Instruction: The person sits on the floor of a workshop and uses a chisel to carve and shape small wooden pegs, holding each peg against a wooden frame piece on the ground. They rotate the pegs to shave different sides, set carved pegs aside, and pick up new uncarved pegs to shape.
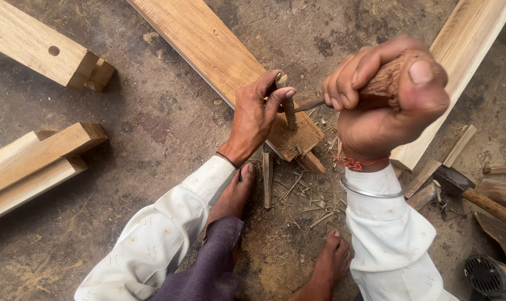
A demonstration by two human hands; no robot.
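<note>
My left hand (257, 114) grips a chisel (287, 108) that stands on the cut end of a long wooden plank (208, 47). The plank lies on the ground and runs up to the left. My right hand (384, 97) is raised to the right of the chisel, closed round the brown wooden handle of a striking tool (384, 83). A thin dark metal part of that tool sticks out to the left, toward the chisel. Both wrists wear bands, and white sleeves cover my arms. My bare feet (236, 192) rest just below the plank's end.
Wood chips and splinters (303, 198) litter the dirt floor round my feet. Wooden beams lie at left (38, 159), top left (41, 47) and upper right (459, 61). A hammer with a wooden handle (475, 195) and a dark round tool (487, 276) lie at right.
</note>
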